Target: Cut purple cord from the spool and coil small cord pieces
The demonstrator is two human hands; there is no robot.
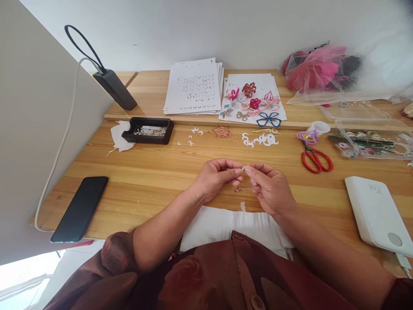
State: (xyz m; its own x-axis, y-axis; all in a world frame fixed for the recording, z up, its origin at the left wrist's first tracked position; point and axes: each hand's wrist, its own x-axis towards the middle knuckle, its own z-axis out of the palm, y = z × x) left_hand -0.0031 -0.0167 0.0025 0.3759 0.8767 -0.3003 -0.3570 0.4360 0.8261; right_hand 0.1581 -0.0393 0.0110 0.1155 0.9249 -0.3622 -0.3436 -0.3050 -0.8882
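My left hand and my right hand meet above the front of the table, fingertips pinched together. Between them is a small whitish piece, mostly covered by the fingers, so its exact kind is unclear. Just below, a thin pinkish thread with a small reddish bit at its end shows near the tabletop. Beyond the hands lie white crescent cut-outs, a cluster of pink wire-stemmed pieces and several smaller white crescents. A white cloth covers the table edge in front of my body.
Red-handled scissors lie right, near a clear parts box and a white power bank. At left are a black tray of beads and a phone. Marked paper sheets and thread flowers sit on the raised back ledge.
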